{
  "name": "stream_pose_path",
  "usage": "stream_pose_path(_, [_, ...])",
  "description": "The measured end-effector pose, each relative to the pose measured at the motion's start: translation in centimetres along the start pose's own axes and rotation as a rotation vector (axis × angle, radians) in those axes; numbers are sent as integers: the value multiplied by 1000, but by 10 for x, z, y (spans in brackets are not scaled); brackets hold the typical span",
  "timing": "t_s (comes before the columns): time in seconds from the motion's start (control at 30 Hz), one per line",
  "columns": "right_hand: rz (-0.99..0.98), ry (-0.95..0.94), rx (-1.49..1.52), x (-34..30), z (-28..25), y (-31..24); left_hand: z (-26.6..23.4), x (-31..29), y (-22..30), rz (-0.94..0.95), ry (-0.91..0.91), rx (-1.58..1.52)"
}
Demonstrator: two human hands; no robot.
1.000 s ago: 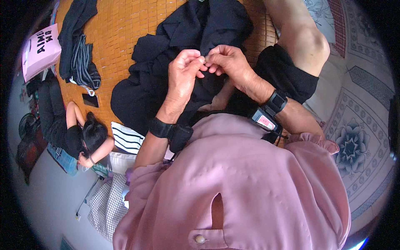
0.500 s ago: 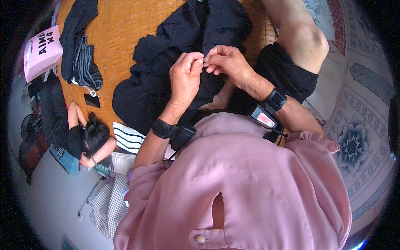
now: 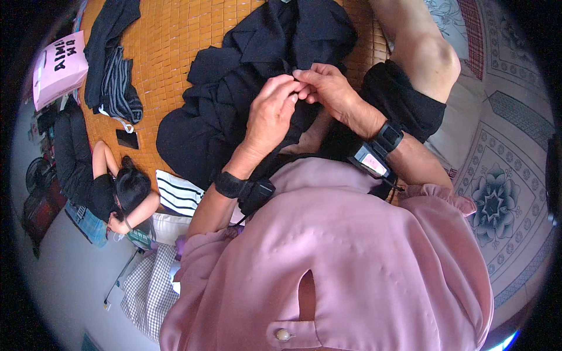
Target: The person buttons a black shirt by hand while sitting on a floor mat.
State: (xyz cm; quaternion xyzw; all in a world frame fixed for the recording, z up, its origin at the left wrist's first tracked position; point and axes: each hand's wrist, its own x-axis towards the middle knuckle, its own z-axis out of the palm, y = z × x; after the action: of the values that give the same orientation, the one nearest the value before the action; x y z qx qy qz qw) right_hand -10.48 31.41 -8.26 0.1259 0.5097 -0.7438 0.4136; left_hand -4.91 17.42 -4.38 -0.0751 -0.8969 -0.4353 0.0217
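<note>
A large black cloth garment (image 3: 205, 126) lies rumpled in front of me, spread over the woven mat and against my legs. Above it my left hand (image 3: 270, 117) and my right hand (image 3: 332, 93) meet at the fingertips. Both are closed in a pinch, thumbs against the index fingers. Whatever sits between the fingertips is too small to make out against the dark cloth. Each wrist wears a black strap with a small device, such as the boxy one (image 3: 373, 162) by my right wrist.
An orange-brown woven mat (image 3: 170, 64) lies underneath. Dark folded clothes (image 3: 120, 88), a phone (image 3: 127, 138) and a pink bag (image 3: 60, 70) are at the left. Another person (image 3: 132, 187) lies there beside a striped cloth (image 3: 178, 193). My bare knee (image 3: 436, 61) is at the upper right.
My hands have shifted slightly right, and the fingertips now overlap more, the left fingers reaching up to the right thumb. The garment is nearly unchanged.
</note>
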Motion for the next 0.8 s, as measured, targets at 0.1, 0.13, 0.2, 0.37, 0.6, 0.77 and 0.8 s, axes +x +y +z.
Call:
stream_pose_path(0.1, [-54,-5,-6,-3,5,-5,-1,1,-6,-368,55,-395])
stream_pose_path(0.13, [-77,-24,-25,-4,6,-7,-1,1,-8,-388,49,-450])
stream_pose_path(0.2, [-76,-21,-29,-2,5,-7,-3,6,-7,-404,36,-509])
stream_pose_path(0.37, [-83,-42,-34,-4,6,-10,-9,13,-4,-508,90,-610])
stream_pose_path(0.6, [-95,-79,-54,-5,4,-7,-13,16,-8,-619,-20,-604])
stream_pose_path(0.77, [-110,-103,-52,-2,2,-4,-9,15,-7,-616,18,-552])
stream_pose_path(0.8, [-109,-97,-13,-1,2,-3,-8,16,-7,-615,47,-551])
